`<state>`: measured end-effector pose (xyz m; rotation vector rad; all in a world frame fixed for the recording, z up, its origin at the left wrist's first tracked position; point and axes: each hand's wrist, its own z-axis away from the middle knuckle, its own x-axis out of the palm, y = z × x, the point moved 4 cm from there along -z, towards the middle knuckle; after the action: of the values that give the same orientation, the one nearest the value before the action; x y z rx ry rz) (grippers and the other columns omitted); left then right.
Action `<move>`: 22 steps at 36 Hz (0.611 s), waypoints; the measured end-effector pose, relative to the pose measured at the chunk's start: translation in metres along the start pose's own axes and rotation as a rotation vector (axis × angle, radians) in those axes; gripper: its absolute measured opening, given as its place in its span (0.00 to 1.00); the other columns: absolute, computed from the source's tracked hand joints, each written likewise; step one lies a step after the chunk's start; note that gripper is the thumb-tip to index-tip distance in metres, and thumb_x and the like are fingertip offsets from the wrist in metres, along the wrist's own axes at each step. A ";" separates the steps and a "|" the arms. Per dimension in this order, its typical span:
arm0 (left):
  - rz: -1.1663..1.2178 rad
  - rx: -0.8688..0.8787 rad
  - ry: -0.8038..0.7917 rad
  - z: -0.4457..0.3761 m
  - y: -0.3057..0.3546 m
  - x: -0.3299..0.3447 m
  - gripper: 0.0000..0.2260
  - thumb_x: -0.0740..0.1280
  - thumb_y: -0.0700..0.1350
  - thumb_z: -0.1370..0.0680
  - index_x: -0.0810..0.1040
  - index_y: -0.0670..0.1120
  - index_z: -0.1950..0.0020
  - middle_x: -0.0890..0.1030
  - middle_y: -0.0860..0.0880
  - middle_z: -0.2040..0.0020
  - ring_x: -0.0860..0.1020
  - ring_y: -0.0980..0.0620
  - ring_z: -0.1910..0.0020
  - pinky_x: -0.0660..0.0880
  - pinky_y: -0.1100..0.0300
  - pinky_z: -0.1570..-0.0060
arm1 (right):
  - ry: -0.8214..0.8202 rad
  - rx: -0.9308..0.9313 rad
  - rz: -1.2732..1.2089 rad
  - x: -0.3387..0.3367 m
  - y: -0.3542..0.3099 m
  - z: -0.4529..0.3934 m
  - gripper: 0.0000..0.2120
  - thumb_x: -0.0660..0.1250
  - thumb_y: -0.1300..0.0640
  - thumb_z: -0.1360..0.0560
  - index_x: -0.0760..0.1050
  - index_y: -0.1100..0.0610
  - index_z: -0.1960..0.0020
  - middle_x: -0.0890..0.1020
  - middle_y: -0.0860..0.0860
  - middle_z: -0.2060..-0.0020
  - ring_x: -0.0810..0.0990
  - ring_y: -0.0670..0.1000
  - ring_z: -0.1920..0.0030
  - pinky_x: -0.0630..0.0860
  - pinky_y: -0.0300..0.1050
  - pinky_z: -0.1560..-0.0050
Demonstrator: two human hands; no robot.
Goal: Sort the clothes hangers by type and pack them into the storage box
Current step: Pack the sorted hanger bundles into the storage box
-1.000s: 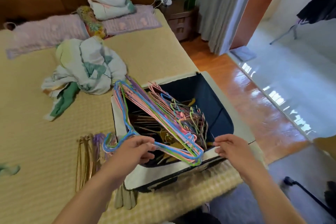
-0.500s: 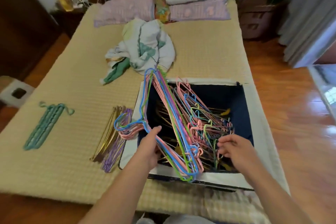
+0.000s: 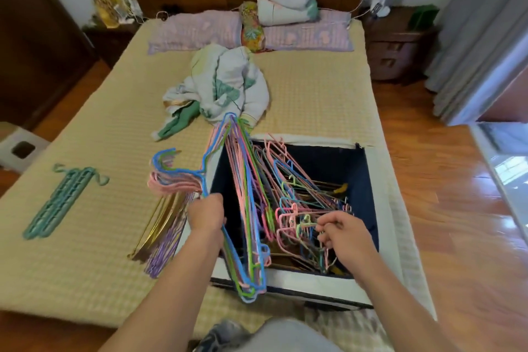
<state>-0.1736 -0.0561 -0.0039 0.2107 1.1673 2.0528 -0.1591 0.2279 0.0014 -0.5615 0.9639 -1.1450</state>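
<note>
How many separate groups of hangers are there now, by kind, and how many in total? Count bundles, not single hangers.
Teal plastic bundle lying on the bed: 1
Gold and purple pile on the bed beside the box: 1
Coloured wire bundle held by the left hand: 1
Loose wire tangle in the box, pinched by the right hand: 1
Total: 4

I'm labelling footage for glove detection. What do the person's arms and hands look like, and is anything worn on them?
Both forearms are bare as far as the frame shows. The left hand and right hand wear no gloves, and no rings, watch or sleeves are visible.
</note>
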 end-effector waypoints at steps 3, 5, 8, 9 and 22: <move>-0.055 0.096 -0.015 -0.001 0.020 -0.021 0.12 0.66 0.38 0.29 0.76 0.39 0.46 0.73 0.44 0.60 0.68 0.46 0.64 0.67 0.55 0.66 | -0.016 -0.007 0.016 0.004 0.000 -0.005 0.13 0.60 0.64 0.18 0.81 0.53 0.53 0.85 0.52 0.57 0.84 0.51 0.57 0.79 0.42 0.58; -0.110 0.141 -0.003 -0.001 0.033 -0.040 0.10 0.67 0.39 0.29 0.77 0.38 0.49 0.73 0.43 0.60 0.69 0.46 0.63 0.67 0.54 0.67 | -0.032 -0.012 0.018 0.008 -0.001 -0.008 0.13 0.60 0.64 0.18 0.81 0.54 0.52 0.85 0.53 0.57 0.83 0.50 0.59 0.78 0.40 0.60; -0.160 0.173 0.018 0.002 0.049 -0.067 0.06 0.68 0.39 0.33 0.75 0.39 0.59 0.71 0.44 0.69 0.69 0.47 0.70 0.68 0.55 0.68 | -0.057 -0.012 0.015 0.013 -0.003 -0.011 0.13 0.60 0.65 0.18 0.81 0.55 0.52 0.85 0.55 0.57 0.83 0.51 0.60 0.78 0.38 0.62; -0.173 0.185 0.018 0.004 0.053 -0.075 0.05 0.68 0.38 0.33 0.74 0.40 0.60 0.69 0.45 0.71 0.67 0.48 0.72 0.66 0.57 0.68 | -0.063 -0.014 0.013 0.014 -0.004 -0.012 0.13 0.60 0.65 0.17 0.81 0.55 0.52 0.84 0.55 0.57 0.82 0.51 0.60 0.77 0.37 0.63; -0.592 0.480 0.104 0.016 0.129 -0.156 0.07 0.69 0.44 0.37 0.76 0.44 0.61 0.75 0.46 0.69 0.72 0.44 0.70 0.70 0.54 0.65 | -0.083 -0.225 0.077 0.061 -0.059 -0.017 0.14 0.59 0.65 0.18 0.80 0.53 0.55 0.83 0.52 0.60 0.83 0.58 0.61 0.76 0.44 0.69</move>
<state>-0.1242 -0.1893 0.1405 -0.0195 1.5554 1.2676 -0.1966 0.1522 0.0188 -0.7414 1.0404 -0.9437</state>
